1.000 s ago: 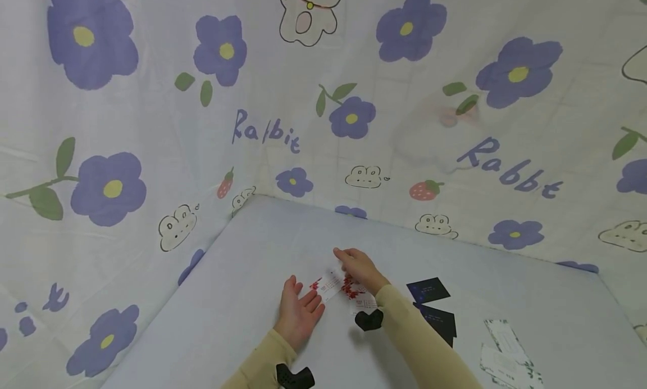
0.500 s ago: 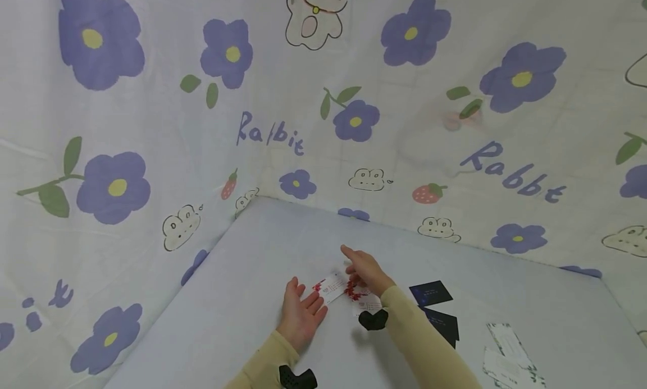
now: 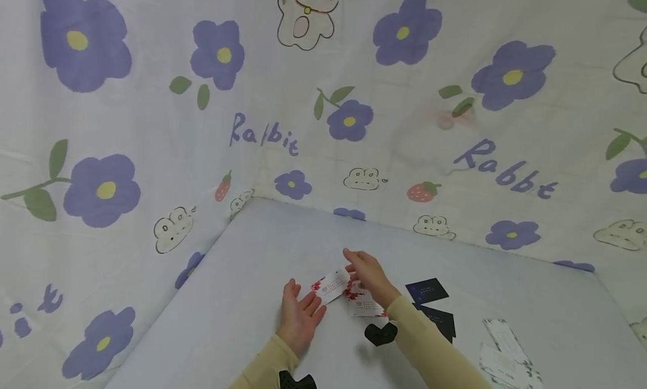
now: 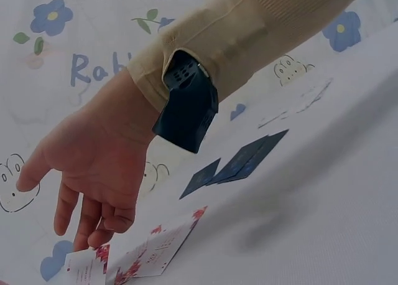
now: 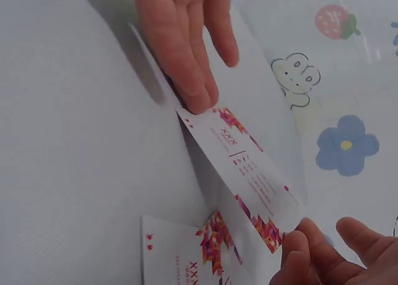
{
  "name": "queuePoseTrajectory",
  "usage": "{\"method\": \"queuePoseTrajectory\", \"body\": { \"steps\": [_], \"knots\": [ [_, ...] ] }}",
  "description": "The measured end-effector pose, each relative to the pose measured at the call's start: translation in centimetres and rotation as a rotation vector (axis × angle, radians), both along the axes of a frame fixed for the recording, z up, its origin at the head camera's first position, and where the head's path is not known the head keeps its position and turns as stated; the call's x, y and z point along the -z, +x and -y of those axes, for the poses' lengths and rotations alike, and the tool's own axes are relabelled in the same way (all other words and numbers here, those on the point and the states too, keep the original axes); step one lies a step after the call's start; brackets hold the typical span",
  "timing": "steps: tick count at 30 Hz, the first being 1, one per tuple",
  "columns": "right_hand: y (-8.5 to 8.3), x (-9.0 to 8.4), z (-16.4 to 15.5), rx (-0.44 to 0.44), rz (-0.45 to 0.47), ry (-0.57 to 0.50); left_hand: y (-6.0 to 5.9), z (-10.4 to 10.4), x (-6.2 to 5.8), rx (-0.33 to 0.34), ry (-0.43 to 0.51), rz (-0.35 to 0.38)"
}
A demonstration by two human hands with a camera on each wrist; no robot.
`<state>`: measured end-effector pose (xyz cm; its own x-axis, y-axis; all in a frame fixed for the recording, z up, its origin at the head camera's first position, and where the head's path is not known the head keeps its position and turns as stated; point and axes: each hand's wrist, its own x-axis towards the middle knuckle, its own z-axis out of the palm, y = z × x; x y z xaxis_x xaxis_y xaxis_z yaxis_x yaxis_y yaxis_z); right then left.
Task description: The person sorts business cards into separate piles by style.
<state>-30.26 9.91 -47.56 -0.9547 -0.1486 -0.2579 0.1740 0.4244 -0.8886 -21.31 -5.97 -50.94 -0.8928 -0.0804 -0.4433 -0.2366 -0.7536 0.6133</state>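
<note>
Head view: your right hand (image 3: 369,274) pinches white card (image 3: 332,285); left hand (image 3: 299,313) spread flat, fingertips at card's far end. Left wrist view: second card (image 4: 152,254) on desk (image 4: 323,210) below grip. Right wrist view: card tilted between both hands.

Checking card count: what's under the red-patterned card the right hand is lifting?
Under the lifted card, at least one more red-patterned card lies on the table. The right hand hides whether more lie there.
</note>
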Motion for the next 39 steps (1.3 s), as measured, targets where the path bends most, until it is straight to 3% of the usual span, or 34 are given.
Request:
{"method": "queuePoseTrajectory", "body": {
  "steps": [9, 18, 30, 39],
  "knots": [
    [1.7, 0.1, -1.2, 0.033, -0.021, 0.026, -0.5, 0.0, 1.0, 0.079, -0.162, -0.03],
    [3.7, -0.4, -2.4, 0.039, -0.002, -0.035, -0.1, 0.6, -0.4, 0.218, -0.377, -0.096],
    [6.3, -0.5, -5.7, 0.018, 0.172, -0.203, 0.3, 1.9, -2.1, 0.472, -0.485, -0.105],
    [9.5, -1.3, -7.6, 0.047, 0.219, -0.204, 1.1, 1.3, -2.6, 0.605, -0.517, -0.041]
  ]
}}
